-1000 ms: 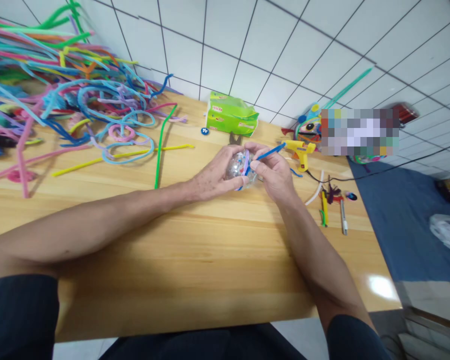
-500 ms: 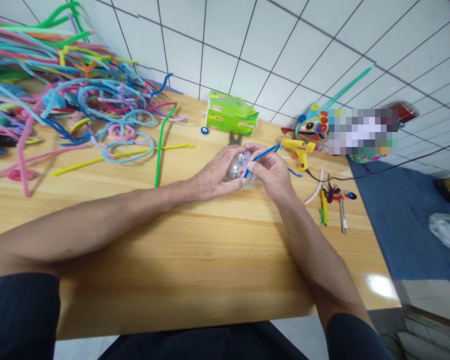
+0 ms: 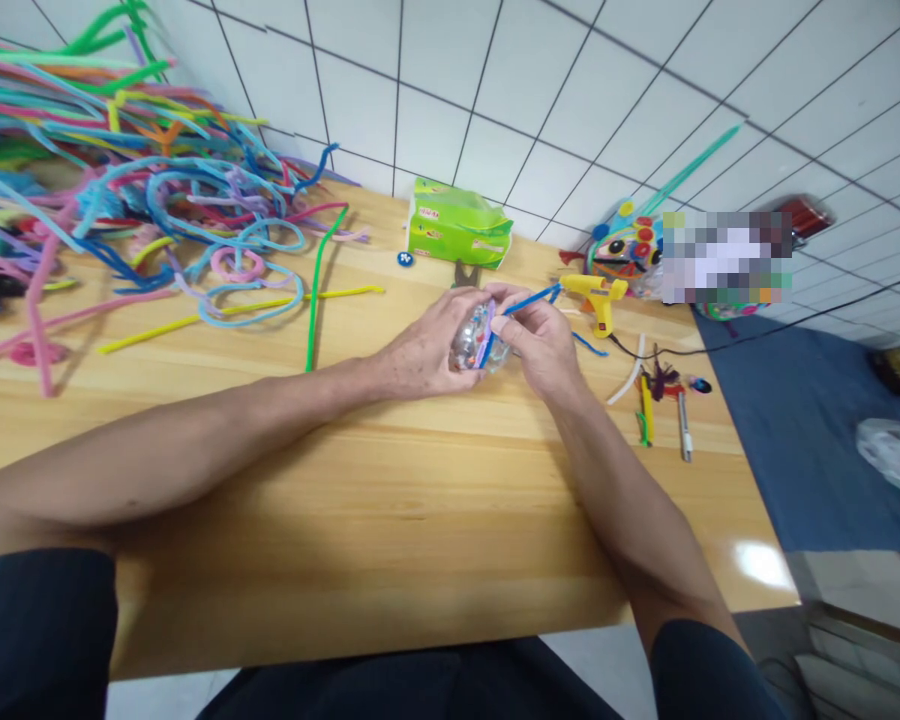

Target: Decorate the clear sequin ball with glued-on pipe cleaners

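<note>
My left hand (image 3: pixel 420 345) is wrapped round a clear, rounded plastic object (image 3: pixel 466 343) with small coloured bits showing in or on it; its exact kind I cannot make out. A purple strip and a blue one run across its middle. In my right hand (image 3: pixel 547 350), a blue pipe cleaner (image 3: pixel 526 302) is pinched between thumb and fingers against the clear object. The pipe cleaner's free part sticks out to the right past the knuckles. Just behind my left hand lie pliers (image 3: pixel 465 275), partly hidden.
Pipe cleaners (image 3: pixel 195 190) of many colours heap at the left. A green tissue pack (image 3: pixel 457 225) and a blue button (image 3: pixel 404 259) sit at the back. To the right are a yellow glue gun (image 3: pixel 598 300) with its cord, a utility knife (image 3: pixel 685 425) and a decorated craft piece (image 3: pixel 622 250).
The blue strip now shows further down across the clear object, and my left thumb has shifted slightly lower. The whole view has shifted a little; both hands keep their hold.
</note>
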Motion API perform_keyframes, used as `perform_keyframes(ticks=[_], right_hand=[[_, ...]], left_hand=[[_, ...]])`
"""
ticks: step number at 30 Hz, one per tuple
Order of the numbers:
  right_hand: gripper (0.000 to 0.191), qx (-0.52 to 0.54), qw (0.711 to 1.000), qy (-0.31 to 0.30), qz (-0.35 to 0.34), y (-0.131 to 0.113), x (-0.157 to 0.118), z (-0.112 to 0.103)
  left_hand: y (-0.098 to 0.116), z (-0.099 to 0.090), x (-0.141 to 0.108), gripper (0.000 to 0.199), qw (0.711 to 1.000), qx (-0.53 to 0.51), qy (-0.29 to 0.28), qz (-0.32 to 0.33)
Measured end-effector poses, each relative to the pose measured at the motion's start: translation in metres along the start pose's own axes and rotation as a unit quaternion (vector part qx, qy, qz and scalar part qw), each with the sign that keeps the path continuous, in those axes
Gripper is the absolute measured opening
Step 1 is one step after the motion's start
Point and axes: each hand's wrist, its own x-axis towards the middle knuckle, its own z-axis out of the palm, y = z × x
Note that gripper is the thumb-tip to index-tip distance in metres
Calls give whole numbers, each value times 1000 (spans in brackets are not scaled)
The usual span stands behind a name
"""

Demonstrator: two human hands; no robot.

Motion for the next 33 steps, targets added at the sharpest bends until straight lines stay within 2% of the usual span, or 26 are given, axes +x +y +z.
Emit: perform_keyframes(ticks=[4, 6, 9, 13, 17, 29, 33], right_hand=[[29, 2, 1000, -9, 2, 1, 0, -1], [28, 3, 1000, -9, 0, 0, 0, -1], [27, 4, 1000, -11, -2, -3, 0, 0], [24, -12, 1000, -25, -4, -7, -2, 2], [24, -21, 999, -34, -7, -11, -3, 2], [31, -19, 999, -33, 9, -19, -4, -4], [30, -22, 999, -33, 16, -17, -3, -5]], left_hand=[[-5, -1, -2, 95, 999, 12, -12, 39], [-4, -2, -1, 92, 999, -3, -14, 36], [3, -4, 2, 85, 999, -38, -7, 0], [11, -6, 5, 60, 996, -61, -2, -64], [15, -8, 4, 52, 994, -75, 3, -82], [17, -8, 2, 56, 1000, -7, -2, 20], [16, -7, 1, 57, 1000, 0, -1, 29]])
